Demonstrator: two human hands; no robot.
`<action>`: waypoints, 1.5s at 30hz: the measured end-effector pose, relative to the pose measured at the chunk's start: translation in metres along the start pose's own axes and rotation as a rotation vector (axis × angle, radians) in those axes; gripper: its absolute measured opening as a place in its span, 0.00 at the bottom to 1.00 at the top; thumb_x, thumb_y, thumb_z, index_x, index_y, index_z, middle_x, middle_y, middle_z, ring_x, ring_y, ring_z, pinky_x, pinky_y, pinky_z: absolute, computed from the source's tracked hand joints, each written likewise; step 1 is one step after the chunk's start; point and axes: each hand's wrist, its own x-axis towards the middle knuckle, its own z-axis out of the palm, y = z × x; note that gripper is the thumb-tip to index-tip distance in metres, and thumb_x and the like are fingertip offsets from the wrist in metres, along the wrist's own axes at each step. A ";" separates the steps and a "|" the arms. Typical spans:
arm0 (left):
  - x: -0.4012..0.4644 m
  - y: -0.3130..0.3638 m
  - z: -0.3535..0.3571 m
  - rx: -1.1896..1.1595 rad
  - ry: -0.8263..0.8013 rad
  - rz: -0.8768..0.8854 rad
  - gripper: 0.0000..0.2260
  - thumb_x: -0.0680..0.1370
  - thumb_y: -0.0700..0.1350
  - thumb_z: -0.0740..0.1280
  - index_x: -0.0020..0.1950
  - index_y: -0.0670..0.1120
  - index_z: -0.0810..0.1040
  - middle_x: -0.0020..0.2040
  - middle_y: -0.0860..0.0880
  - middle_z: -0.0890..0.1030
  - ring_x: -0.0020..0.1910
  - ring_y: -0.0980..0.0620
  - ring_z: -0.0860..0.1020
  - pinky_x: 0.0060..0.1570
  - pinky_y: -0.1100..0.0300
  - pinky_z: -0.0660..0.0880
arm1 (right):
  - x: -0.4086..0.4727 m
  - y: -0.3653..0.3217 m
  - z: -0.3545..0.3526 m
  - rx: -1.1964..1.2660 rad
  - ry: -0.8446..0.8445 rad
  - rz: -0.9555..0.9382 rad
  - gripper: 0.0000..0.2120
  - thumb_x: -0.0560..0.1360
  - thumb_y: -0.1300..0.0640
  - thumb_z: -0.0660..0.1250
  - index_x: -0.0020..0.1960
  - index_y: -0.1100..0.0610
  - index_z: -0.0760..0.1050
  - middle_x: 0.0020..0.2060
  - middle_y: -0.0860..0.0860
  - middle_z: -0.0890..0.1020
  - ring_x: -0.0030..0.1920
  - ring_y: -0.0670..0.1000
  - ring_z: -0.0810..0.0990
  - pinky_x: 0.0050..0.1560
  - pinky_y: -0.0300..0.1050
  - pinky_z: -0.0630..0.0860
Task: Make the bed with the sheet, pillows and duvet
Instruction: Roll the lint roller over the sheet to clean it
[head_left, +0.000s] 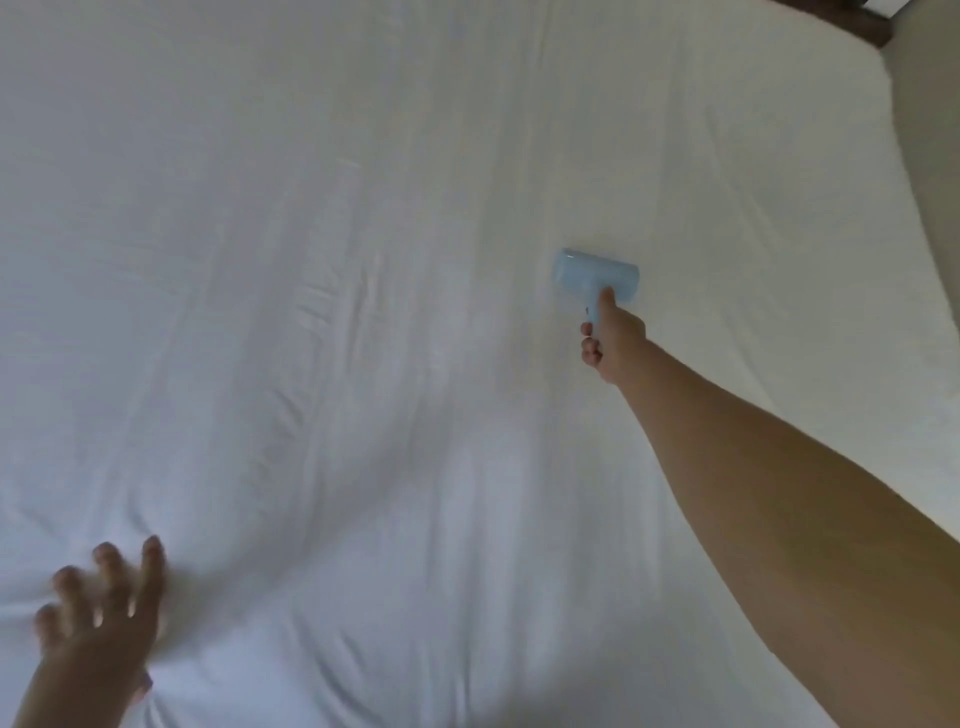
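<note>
Head view: your right hand (610, 338) is wrapped tight around the handle of a pale blue lint roller (595, 273), arm fully stretched toward 1 o'clock, roller head lying crosswise to the handle and touching the white sheet (311, 208). Your left hand (104, 618) sits at 7 o'clock, fingers spread wide, holding nothing, palm down on the sheet beside bunched folds. The creases run from that hand up toward 12 o'clock, well left of the roller, so I'd judge your left hand nearer for smoothing; no pillows or duvet in view.
</note>
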 end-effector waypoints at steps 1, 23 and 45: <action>-0.009 0.009 -0.015 0.014 -0.047 -0.017 0.63 0.45 0.37 0.81 0.78 0.35 0.55 0.70 0.21 0.57 0.60 0.16 0.62 0.49 0.23 0.65 | 0.006 0.005 -0.001 -0.022 -0.008 0.026 0.19 0.80 0.39 0.61 0.56 0.56 0.73 0.32 0.52 0.74 0.14 0.45 0.61 0.21 0.29 0.61; 0.146 0.196 -0.163 -0.116 -0.043 0.088 0.67 0.62 0.62 0.79 0.73 0.59 0.22 0.71 0.43 0.18 0.70 0.25 0.27 0.64 0.19 0.47 | -0.033 0.073 -0.027 -0.050 0.034 0.049 0.19 0.82 0.44 0.60 0.59 0.59 0.76 0.31 0.54 0.73 0.17 0.47 0.60 0.22 0.31 0.55; 0.146 0.195 -0.158 -0.079 0.015 0.047 0.68 0.61 0.62 0.80 0.73 0.59 0.23 0.72 0.42 0.20 0.71 0.26 0.28 0.65 0.21 0.47 | -0.075 -0.013 0.131 0.094 -0.174 -0.147 0.13 0.81 0.50 0.62 0.41 0.56 0.70 0.29 0.51 0.73 0.17 0.45 0.62 0.20 0.31 0.57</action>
